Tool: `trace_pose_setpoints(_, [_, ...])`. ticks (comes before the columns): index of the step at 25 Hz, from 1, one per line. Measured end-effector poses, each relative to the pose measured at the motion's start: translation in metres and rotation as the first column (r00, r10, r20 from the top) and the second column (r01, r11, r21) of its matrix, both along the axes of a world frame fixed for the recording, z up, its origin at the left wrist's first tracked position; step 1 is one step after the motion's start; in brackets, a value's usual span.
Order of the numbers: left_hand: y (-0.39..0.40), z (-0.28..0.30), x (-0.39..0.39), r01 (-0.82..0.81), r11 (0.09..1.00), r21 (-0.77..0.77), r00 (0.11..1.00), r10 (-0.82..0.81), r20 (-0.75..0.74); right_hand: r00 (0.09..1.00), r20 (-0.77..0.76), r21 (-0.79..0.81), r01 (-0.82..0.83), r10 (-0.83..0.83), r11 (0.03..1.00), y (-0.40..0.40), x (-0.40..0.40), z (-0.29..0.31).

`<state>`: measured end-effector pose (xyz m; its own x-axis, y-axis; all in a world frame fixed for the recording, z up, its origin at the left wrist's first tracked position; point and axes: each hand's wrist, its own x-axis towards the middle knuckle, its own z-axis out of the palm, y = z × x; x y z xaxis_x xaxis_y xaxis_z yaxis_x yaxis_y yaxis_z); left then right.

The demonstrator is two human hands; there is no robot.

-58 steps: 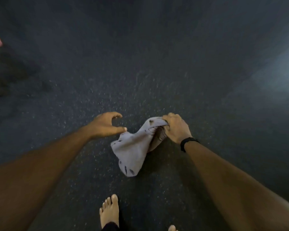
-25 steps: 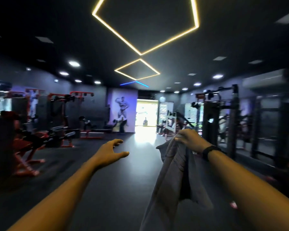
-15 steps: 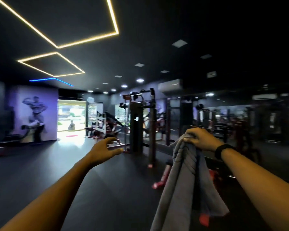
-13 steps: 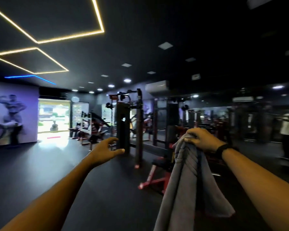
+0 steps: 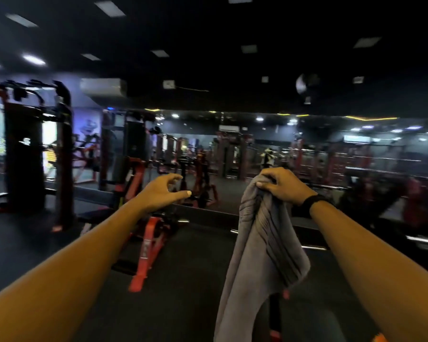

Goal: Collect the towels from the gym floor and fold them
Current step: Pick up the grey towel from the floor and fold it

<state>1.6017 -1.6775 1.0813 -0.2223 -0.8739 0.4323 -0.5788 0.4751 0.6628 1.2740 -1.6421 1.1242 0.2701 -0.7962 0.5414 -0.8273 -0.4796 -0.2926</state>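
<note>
A grey towel [image 5: 260, 257] hangs straight down from my right hand [image 5: 281, 186], which grips its bunched top edge at chest height; a black band sits on that wrist. The towel's lower end runs out of the frame at the bottom. My left hand [image 5: 162, 191] is held out to the left of the towel, apart from it, with fingers loosely curved and thumb out, holding nothing.
A red and black bench machine [image 5: 148, 233] stands on the dark floor just ahead between my arms. A tall black cable rack [image 5: 35, 154] is at the left. A wall mirror [image 5: 269, 149] with more red machines spans the back. A small orange thing [image 5: 379, 338] shows at bottom right.
I lifted the towel off the floor and stood up. Since then the view has swung right, from the doorway to the mirror wall. Both hands keep their pose; the towel still hangs.
</note>
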Motion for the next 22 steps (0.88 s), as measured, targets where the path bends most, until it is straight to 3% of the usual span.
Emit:
trace_pose_setpoints(9, [-0.077,-0.03,-0.258,0.341,0.937,0.077,0.937,-0.346,0.05,0.943,-0.001,0.016,0.334,-0.334,0.943,0.04,-0.23,-0.037])
trace_pose_setpoints(18, [-0.164,-0.046,-0.506,0.634,0.765,0.115,0.769,-0.639,0.015,0.775,0.027,0.102,0.626,-0.631,0.773,0.039,-0.424,-0.062])
trace_pose_setpoints(22, [-0.212,-0.039,-0.6,0.692,0.714,0.108,0.716,-0.698,0.024,0.691,0.025,0.081,0.719,-0.722,0.691,0.04,-0.49,-0.056])
